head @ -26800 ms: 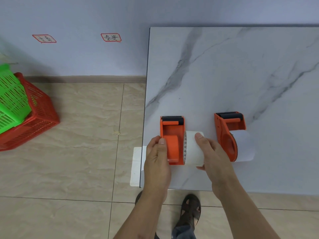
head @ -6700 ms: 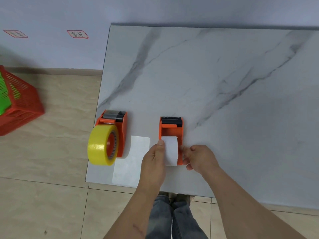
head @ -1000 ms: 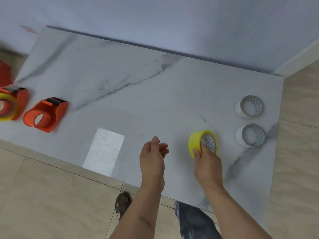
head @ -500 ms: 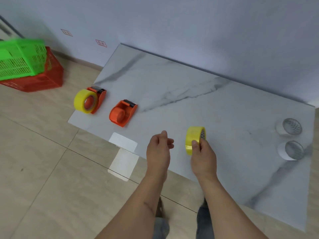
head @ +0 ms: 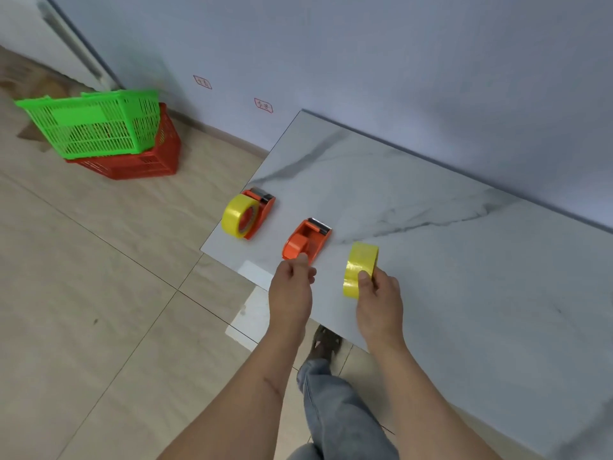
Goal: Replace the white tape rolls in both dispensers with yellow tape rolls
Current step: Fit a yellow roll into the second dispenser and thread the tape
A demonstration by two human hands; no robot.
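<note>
My right hand (head: pixel 378 297) grips a yellow tape roll (head: pixel 360 268) on edge, held above the marble table (head: pixel 431 247) just right of an empty orange dispenser (head: pixel 306 240). My left hand (head: pixel 292 287) hovers with loosely curled fingers at that dispenser's near end, holding nothing. A second orange dispenser (head: pixel 262 207) near the table's left corner carries a yellow roll (head: pixel 238 215). No white rolls are in view.
A green basket (head: pixel 96 124) sits stacked in a red basket (head: pixel 142 161) on the tiled floor at the left wall. The table's left and near edges run close to both dispensers. My leg and foot (head: pixel 326 343) show below the table edge.
My right hand has carried the yellow roll leftward to beside the empty dispenser. My left hand has moved up to that dispenser. The view has swung left, and the white rolls have left the frame.
</note>
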